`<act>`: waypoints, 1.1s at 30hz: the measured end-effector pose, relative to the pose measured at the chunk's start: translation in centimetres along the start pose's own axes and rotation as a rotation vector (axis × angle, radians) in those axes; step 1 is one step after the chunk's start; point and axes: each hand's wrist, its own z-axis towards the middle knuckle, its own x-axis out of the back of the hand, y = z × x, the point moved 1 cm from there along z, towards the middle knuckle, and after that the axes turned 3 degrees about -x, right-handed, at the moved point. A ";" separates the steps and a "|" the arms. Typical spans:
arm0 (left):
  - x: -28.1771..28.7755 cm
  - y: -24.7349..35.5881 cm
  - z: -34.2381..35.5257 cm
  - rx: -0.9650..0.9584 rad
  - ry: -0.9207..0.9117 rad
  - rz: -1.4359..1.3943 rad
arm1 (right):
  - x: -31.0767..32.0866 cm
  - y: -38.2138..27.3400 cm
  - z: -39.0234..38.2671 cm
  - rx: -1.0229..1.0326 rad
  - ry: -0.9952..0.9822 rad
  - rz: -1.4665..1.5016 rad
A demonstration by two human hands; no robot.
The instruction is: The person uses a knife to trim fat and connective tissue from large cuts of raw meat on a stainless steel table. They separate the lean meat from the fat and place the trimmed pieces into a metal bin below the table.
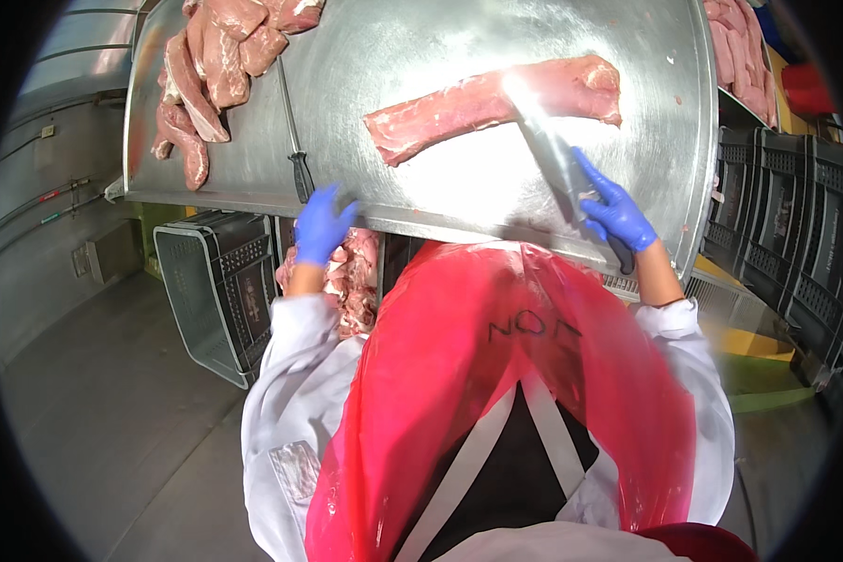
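Observation:
A long pink strip of meat loin [478,108] lies across the metal table, slightly higher at its right end. My right hand [620,214], in a blue glove, is closed around a knife at the table's front edge, with the index finger stretched out. The knife's bright blade [548,140] slants up and left, its tip over the loin; glare blurs that end. At the front edge on the left, my blue-gloved left hand [320,225] has its fingers apart and holds nothing. Beside its fingertips is the black handle of a sharpening steel [300,173], whose rod points away from me.
Several meat pieces [217,66] are piled at the table's [337,84] far left. Below the front edge stand a grey crate [192,290] and a container of meat trimmings [358,272]. Dark crates [777,211] are stacked at right, with more meat [745,56] beyond the table's right edge.

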 end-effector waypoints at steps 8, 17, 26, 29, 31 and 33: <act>-3.7 25.4 19.8 -0.201 -0.078 -0.003 | 2.3 0.5 -4.0 0.135 0.327 0.177; 0.6 26.0 18.8 -0.104 -0.295 -1.776 | 4.1 10.2 -10.1 0.075 0.512 0.360; -8.6 25.4 8.2 -0.378 -0.061 -0.476 | 7.8 11.4 -13.1 0.168 0.598 0.448; -5.5 35.0 8.4 -0.954 0.155 -0.221 | 8.7 13.4 -13.2 0.169 0.649 0.473; -6.9 39.1 8.9 -1.120 0.144 -0.071 | 9.0 13.5 -13.5 0.160 0.657 0.487; -10.8 40.8 10.3 -1.222 0.320 0.254 | 9.3 13.4 -13.7 0.163 0.628 0.458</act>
